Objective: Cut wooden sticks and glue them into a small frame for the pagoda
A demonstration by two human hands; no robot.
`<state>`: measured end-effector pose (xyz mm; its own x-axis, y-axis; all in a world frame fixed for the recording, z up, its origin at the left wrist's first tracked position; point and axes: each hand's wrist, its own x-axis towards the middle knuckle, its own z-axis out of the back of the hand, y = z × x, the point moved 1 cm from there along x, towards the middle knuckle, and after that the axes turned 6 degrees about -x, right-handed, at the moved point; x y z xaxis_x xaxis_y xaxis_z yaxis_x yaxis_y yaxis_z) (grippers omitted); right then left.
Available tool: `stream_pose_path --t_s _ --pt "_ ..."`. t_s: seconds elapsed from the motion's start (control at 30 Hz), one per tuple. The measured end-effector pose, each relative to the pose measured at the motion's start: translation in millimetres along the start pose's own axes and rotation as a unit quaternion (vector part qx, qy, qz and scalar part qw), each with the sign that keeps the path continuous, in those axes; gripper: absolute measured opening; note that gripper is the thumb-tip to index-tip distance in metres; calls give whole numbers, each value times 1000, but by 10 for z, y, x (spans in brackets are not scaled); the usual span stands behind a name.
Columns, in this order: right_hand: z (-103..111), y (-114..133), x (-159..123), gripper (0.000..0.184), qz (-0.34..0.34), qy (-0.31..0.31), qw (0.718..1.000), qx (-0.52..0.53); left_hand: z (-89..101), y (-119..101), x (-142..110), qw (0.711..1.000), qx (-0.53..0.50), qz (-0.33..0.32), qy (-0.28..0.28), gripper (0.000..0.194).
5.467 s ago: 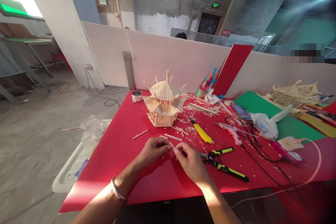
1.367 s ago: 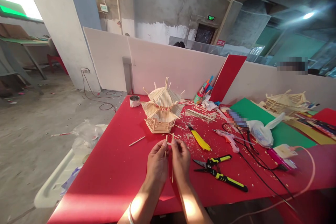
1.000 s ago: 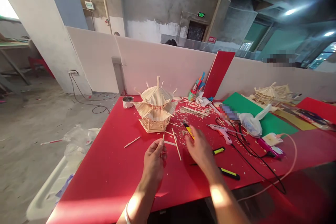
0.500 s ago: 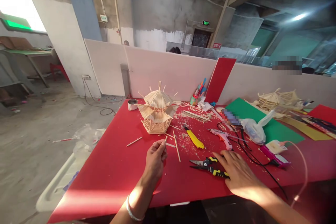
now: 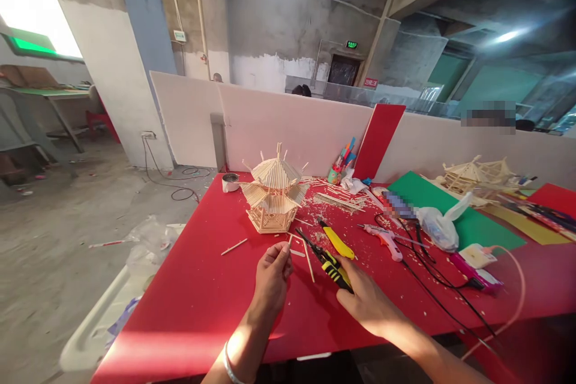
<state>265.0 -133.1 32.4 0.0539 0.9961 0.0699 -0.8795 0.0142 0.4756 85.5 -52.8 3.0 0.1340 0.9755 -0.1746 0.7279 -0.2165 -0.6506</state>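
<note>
Pinched between the fingertips of my left hand [image 5: 273,267] is a short wooden stick [image 5: 289,244], mostly hidden by the fingers. My right hand [image 5: 366,297] is closed round the yellow-and-black handles of a pair of cutting pliers [image 5: 330,264], whose jaws point left toward that stick. Just beyond my left hand stands a two-tiered pagoda model [image 5: 273,195] built from thin wooden sticks. A loose stick [image 5: 309,263] lies on the red table [image 5: 189,300] between my hands. Behind the pliers rests a yellow utility knife [image 5: 338,242].
A pink glue gun [image 5: 384,241] with its black cord lies to the right, near a white plastic bag [image 5: 437,227] on a green board [image 5: 486,222]. Many sticks [image 5: 342,201] and shavings spread behind the knife. A tin [image 5: 230,182] and a pen holder [image 5: 334,174] stand at the back.
My right hand has picked up the pliers from the table and brought them left, close to my left hand. My left hand keeps its pinch on the stick.
</note>
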Motion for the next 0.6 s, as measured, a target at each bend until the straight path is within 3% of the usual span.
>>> stream_pose_path --t_s 0.17,0.43,0.6 --pt "-51 22 45 68 49 13 997 -61 -7 -5 -4 1000 -19 -3 1 40" --pt "-25 123 101 70 41 31 983 -175 10 4 -6 1000 -14 -13 -7 44" --pt "-69 135 115 55 22 25 986 -162 11 14 -1 1000 8 -24 -7 42"
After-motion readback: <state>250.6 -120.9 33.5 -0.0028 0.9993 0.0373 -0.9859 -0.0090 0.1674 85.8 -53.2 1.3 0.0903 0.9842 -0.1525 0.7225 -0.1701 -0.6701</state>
